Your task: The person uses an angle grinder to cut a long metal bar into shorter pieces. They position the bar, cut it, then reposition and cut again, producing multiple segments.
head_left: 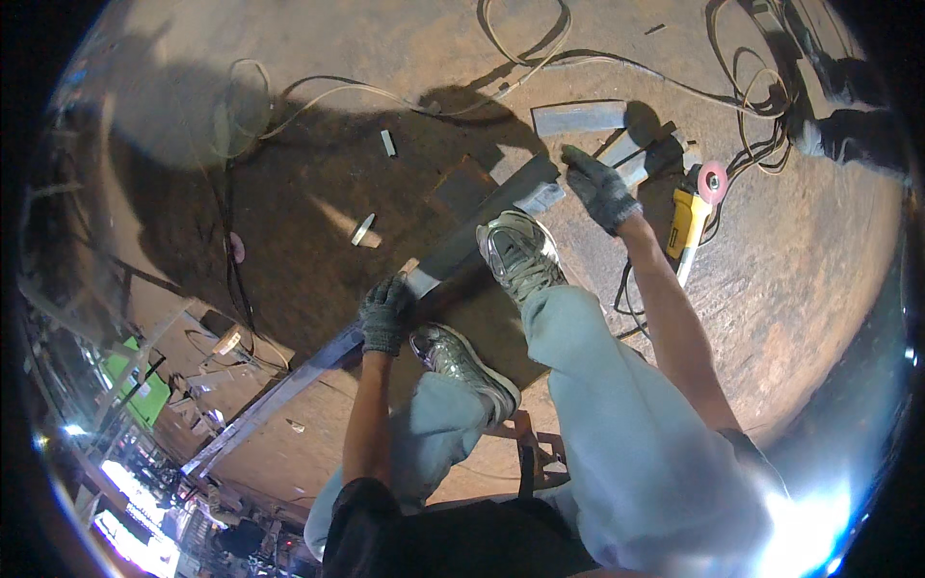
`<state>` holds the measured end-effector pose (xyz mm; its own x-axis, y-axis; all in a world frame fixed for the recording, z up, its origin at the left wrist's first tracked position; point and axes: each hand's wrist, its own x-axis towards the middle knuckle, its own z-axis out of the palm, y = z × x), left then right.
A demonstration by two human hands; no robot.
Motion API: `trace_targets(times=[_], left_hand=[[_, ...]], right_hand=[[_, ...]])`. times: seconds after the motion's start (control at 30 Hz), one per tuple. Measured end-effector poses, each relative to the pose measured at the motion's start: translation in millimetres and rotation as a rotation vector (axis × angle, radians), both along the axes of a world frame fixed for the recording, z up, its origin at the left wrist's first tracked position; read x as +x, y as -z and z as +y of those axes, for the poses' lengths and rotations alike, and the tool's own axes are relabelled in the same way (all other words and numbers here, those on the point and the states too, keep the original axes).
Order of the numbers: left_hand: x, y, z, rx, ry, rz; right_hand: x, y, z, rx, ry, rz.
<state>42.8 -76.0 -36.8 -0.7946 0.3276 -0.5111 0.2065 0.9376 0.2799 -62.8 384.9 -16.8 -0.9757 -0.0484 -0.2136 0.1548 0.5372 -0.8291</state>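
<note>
A long metal bar (275, 397) lies diagonally across the floor, from the lower left up toward the centre. My left hand (385, 310), in a dark grey knit glove, is closed over the bar just left of my shoes. A short light piece (421, 281) rests on the bar beside those fingers. Near the bar's far end, my right hand (599, 191), gloved alike, hovers with its fingers stretched out and nothing visible in them. Below its fingertips, a short grey metal piece (540, 198) sits against the bar.
A yellow angle grinder (686, 220) with a pink disc lies right of my right hand. Flat metal pieces (578, 118) lie beyond it. Cables (665, 72) loop across the far floor. Small offcuts (387, 143) lie left of centre. Another person's shoe (809, 137) shows far right.
</note>
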Motion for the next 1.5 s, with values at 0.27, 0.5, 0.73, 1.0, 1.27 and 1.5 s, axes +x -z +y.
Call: trace_targets(times=[0.27, 0.5, 0.73, 1.0, 1.27, 1.5], left_hand=[[17, 10, -8, 0.162, 0.029, 0.206], [19, 15, -3, 0.204, -0.04, 0.221], [23, 14, -3, 0.157, -0.136, 0.079], [20, 7, 3, 0.095, -0.111, 0.034], [19, 1, 9, 0.059, -0.106, 0.08], [17, 0, 14, 0.132, -0.153, 0.173]], right_hand=[[8, -13, -27, 0.245, -0.147, -0.162], [23, -5, -39, 0.191, 0.125, -0.068], [26, -2, -24, 0.212, 0.174, -0.086], [27, -8, -35, 0.146, 0.193, -0.16], [24, -11, -31, 0.258, 0.085, -0.098], [25, -6, -30, 0.206, 0.103, -0.112]])
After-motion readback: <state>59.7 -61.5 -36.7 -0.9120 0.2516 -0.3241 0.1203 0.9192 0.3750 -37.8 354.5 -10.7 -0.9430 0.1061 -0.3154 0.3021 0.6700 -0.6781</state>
